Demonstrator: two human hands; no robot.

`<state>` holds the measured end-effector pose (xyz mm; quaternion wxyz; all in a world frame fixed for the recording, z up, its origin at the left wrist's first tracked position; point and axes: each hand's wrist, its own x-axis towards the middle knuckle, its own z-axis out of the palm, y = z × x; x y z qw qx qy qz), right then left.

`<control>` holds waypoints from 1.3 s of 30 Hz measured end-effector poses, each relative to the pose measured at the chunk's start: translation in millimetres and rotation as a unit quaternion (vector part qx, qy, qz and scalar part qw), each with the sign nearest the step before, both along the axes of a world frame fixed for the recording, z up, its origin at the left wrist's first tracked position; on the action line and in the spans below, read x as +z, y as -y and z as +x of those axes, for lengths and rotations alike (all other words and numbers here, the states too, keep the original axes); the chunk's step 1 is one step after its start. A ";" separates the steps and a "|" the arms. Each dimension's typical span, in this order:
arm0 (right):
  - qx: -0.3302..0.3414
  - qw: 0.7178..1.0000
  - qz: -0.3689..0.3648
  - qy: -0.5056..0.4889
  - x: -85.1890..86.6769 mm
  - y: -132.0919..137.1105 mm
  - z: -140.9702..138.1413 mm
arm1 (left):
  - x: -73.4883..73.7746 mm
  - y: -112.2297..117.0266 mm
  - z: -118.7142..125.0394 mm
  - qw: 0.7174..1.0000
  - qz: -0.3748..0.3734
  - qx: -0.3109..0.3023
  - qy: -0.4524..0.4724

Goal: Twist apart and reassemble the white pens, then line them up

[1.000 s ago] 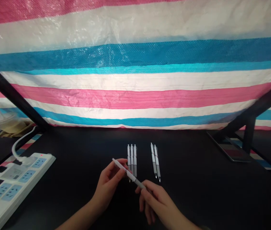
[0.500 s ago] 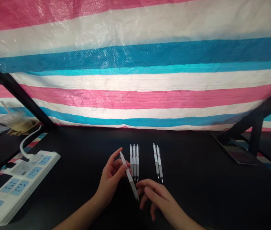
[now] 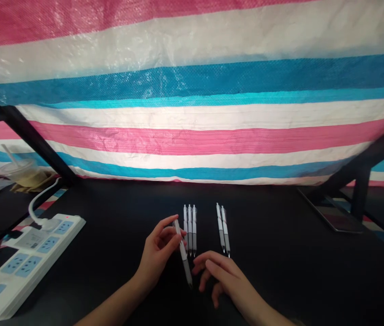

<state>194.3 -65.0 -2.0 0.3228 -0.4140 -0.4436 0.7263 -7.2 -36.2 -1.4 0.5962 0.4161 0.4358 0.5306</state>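
Observation:
My left hand [image 3: 160,246] pinches a white and grey pen [image 3: 183,253] between thumb and fingers, its index fingertip by the top button. The pen slants, with its grey grip end pointing down toward me. Beside that end, my right hand [image 3: 221,274] is held with fingers loosely bent and apart, and nothing shows in it. Just beyond the hands, three matching pens [image 3: 189,228] lie side by side on the black table [image 3: 127,203]. Two more pens [image 3: 223,230] lie a little to the right, tips toward me.
A white power strip [image 3: 32,262] with a plugged-in cable lies at the left. A dark tablet-like device [image 3: 338,217] rests at the right by a black frame leg. Striped plastic sheeting [image 3: 192,140] hangs behind the table. A cup [image 3: 20,170] stands far left.
The held pen has turned to a steeper angle, its top moving slightly right and its tip slightly left. My right hand has barely moved. The lying pens stay put.

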 end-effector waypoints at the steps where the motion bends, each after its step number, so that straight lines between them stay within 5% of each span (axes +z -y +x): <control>1: 0.001 1.000 0.001 0.002 -0.1 0.0 0.0 | 0.6 0.0 0.2 1.000 -0.003 0.001 0.004; 39: 0.001 1.000 -0.020 0.002 1.6 -1.7 -0.3 | 2.4 -4.3 -0.5 0.994 -0.051 0.002 0.093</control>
